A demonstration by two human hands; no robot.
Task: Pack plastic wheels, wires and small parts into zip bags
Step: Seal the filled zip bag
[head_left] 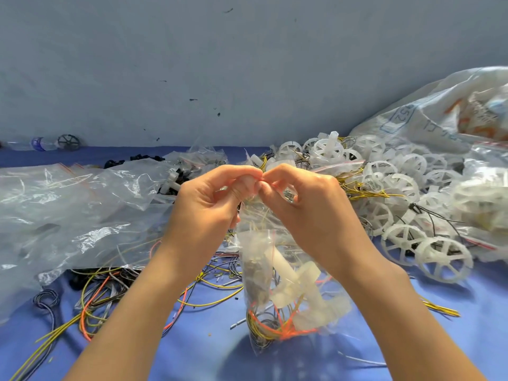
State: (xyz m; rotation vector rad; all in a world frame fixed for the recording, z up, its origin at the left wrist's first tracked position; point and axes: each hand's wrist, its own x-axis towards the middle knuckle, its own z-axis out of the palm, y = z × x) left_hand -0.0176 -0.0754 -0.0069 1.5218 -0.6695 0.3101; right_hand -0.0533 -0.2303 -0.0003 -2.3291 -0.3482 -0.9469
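A clear zip bag (277, 284) hangs in front of me, holding white plastic wheels, a small dark part and orange and yellow wires. My left hand (209, 202) and my right hand (308, 204) pinch its top edge side by side, fingertips touching at the red zip strip. A heap of white plastic wheels (390, 193) lies to the right on the blue cloth. Loose coloured wires (93, 292) spread below and to the left of the bag.
Empty clear bags (68, 204) pile up on the left. A large white sack (439, 111) leans at the back right against the blue-grey wall. More filled zip bags (483, 193) lie at the far right. A plastic bottle (38, 143) and a dark wheel sit at the back left.
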